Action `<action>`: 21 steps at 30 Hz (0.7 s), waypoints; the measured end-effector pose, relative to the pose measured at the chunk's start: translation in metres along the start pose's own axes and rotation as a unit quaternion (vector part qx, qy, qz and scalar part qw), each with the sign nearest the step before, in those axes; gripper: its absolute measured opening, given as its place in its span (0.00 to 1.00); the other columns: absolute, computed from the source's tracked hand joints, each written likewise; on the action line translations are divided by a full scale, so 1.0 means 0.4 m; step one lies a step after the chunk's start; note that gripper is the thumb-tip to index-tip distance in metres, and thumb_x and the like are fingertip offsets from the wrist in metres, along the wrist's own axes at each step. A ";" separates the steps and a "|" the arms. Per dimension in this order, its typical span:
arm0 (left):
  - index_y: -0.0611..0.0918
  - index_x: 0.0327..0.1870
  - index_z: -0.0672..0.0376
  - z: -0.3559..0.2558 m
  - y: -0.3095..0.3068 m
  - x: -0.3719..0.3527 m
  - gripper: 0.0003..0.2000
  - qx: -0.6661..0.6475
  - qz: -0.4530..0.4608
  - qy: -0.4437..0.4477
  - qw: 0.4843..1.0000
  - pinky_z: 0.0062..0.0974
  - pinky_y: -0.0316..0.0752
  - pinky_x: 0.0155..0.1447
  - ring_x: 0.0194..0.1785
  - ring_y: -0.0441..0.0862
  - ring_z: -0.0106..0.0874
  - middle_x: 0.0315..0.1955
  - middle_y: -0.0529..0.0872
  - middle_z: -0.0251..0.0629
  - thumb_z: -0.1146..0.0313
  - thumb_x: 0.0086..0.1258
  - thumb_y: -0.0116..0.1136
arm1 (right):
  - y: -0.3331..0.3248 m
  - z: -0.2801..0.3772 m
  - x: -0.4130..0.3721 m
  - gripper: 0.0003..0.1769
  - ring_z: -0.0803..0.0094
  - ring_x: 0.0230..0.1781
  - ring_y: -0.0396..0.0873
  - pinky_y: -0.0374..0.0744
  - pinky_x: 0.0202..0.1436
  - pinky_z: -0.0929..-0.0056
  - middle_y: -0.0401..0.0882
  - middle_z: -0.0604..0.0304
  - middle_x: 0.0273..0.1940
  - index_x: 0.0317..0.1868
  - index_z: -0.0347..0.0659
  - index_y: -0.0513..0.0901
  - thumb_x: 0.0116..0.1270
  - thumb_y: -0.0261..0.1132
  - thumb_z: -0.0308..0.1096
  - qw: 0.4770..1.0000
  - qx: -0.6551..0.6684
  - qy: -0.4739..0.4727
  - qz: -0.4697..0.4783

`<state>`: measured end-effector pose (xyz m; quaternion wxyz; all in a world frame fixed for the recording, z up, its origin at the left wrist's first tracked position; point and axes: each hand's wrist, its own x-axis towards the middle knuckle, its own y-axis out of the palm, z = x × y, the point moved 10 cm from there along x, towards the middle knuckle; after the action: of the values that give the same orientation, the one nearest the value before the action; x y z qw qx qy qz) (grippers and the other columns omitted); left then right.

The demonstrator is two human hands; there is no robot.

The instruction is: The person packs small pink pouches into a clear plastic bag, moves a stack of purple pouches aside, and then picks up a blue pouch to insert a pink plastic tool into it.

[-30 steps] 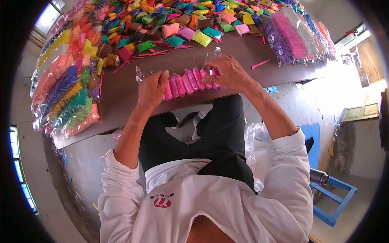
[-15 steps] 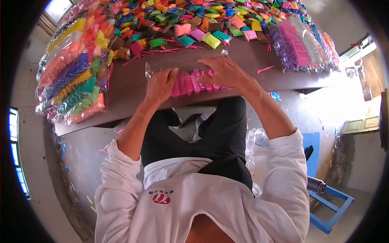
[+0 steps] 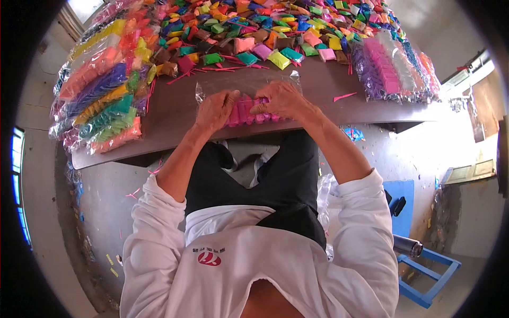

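Note:
A row of bright pink packets (image 3: pixel 245 112) lies side by side in a clear plastic bag (image 3: pixel 246 82) at the table's near edge. My left hand (image 3: pixel 216 111) closes round the left end of the row, its thumb along the packets. On the right side, my right hand (image 3: pixel 286 99) has its fingers curled and thumb pressed on the packets from above. The bag's loose clear part spreads flat beyond both hands. My palms hide the ends of the row.
Loose colourful packets (image 3: pixel 278 59) pile across the back of the brown table (image 3: pixel 175 111). Filled bags stack at left (image 3: pixel 101 85) and right (image 3: pixel 384 66). Pink plastic strips (image 3: pixel 344 97) lie about. A blue stool (image 3: pixel 424 275) with a metal flask (image 3: pixel 407 245) stands at lower right.
My right hand has come down and inward, its fingers now curled on the pink packets instead of spread. My left hand remains at the row's left end.

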<state>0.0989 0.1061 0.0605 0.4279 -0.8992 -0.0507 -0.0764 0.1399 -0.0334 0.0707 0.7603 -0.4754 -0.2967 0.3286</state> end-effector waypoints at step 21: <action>0.86 0.40 0.59 0.001 0.021 -0.006 0.25 0.022 0.025 -0.008 0.999 0.45 0.75 0.46 0.41 0.83 0.51 0.32 0.86 0.50 0.43 0.71 0.53 | -0.131 -0.120 -0.010 0.21 0.54 0.44 0.84 0.80 0.49 0.59 0.86 0.49 0.40 0.44 0.44 0.87 0.63 0.66 0.53 0.973 0.152 0.120 -0.127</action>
<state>0.0978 0.1010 0.0532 0.4488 -0.8911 -0.0337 -0.0577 0.1853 -0.0793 0.1005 0.8892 -0.3484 -0.2081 0.2115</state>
